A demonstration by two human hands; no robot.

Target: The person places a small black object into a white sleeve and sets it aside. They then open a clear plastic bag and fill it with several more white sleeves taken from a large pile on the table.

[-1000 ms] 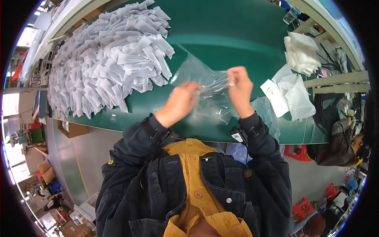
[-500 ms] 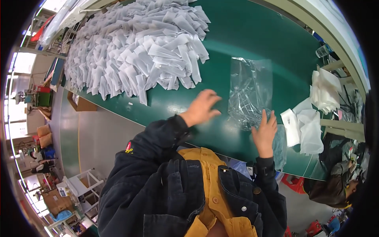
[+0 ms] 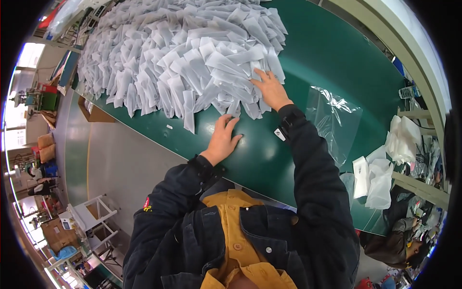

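Observation:
A large heap of small whitish, translucent pouches (image 3: 192,62) covers the far left of the green table (image 3: 260,154). My right hand (image 3: 274,91) reaches over the heap's right edge, its fingers parted and at the outermost pouches. Whether it presses on one is hard to tell. Just in front of the heap, my left hand (image 3: 221,142) is curved with thumb and fingers apart, its fingertips close to the nearest pouches. Nothing shows in its grasp. A clear plastic bag (image 3: 332,118) lies flat to the right of my right forearm, which covers part of it.
White folded bags (image 3: 379,180) lie at the table's right end, below more white bags (image 3: 403,139) by a beige frame (image 3: 418,188). A small white piece (image 3: 169,127) sits near the front edge. Another person (image 3: 397,241) is at the lower right.
My right hand has left the clear bag and moved left and away from me to the heap. My left hand has shifted slightly left. The head view has turned a little.

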